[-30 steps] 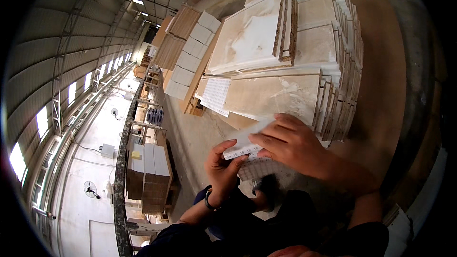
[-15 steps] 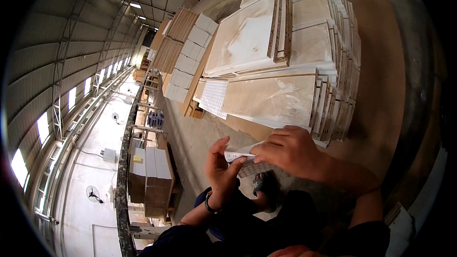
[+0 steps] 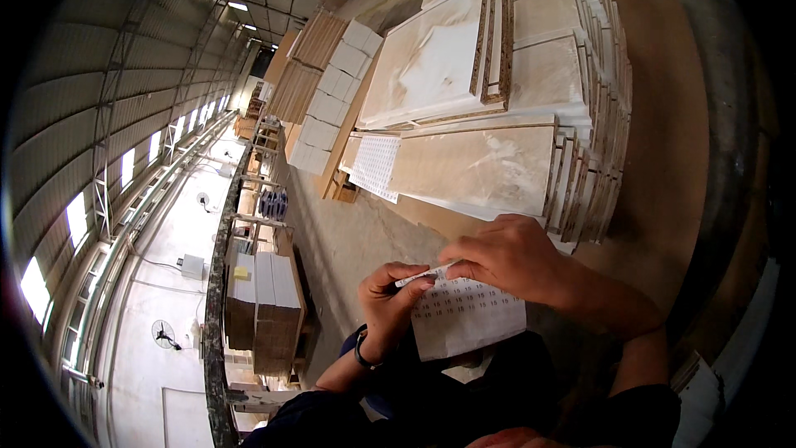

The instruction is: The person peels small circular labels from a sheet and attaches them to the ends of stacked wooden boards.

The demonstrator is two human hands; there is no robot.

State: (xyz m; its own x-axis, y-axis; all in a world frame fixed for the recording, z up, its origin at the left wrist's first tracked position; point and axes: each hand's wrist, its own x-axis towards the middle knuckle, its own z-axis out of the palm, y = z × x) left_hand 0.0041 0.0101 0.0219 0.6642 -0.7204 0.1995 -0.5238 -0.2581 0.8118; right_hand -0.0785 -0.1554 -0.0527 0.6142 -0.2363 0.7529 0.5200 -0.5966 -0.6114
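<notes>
Shed: corrugated metal wall (image 3: 83, 108) curving along the left, concrete floor (image 3: 361, 241) below.
Printed sheet: between the two hands, hanging in front of the dark-clothed legs (image 3: 518, 377).
Left hand (image 3: 386, 297): thumb and forefinger closed in a pinch on the left end of the printed sheet's (image 3: 468, 333) top edge.
Right hand (image 3: 506, 255): fingers curled in, thumb and fingertips gripping the same edge further right.
Done so far: top edge bent into a narrow strip; the hands work close together there.
Left as is: rows of printed marks cover the hanging part, above a blank lower band; whether any piece has come off, I cannot tell.
Second sheet (image 3: 375, 168): lies printed side up on the left end of the panel stack (image 3: 477, 162), away from the hands.
Behind: white-ended stack (image 3: 327, 108) beyond the panels; wall fan (image 3: 165, 334) far left.
In the way: fingers hide much of the strip, and the right hand covers the sheet's upper right corner.
</notes>
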